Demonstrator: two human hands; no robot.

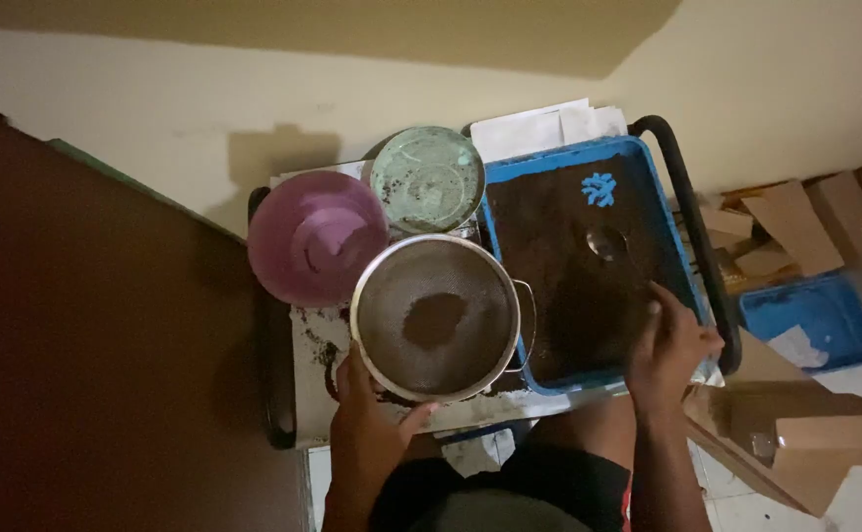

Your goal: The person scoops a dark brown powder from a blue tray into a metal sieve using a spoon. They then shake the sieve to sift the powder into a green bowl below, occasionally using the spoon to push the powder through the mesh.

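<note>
I am gripping the near rim of the sieve (436,317) with my left hand (370,426), fingers clamped under the edge and thumb on top, so it is staying level over the tabletop (311,345) with its small heap of dark powder sitting in the middle of the mesh. My right hand (669,350) is resting on the near right corner of the blue tray (667,222), fingers curled over its rim, I think to steady it, though the dim light is making the grip hard to read. The tray is lying just right of the sieve, full of the same dark powder, with a spoon (605,241) and a blue scrap (598,188) lying on it. Further off, a pink bowl (315,236) and a green lid (427,178) are sitting behind the sieve, with white papers (539,126) beyond them.
</note>
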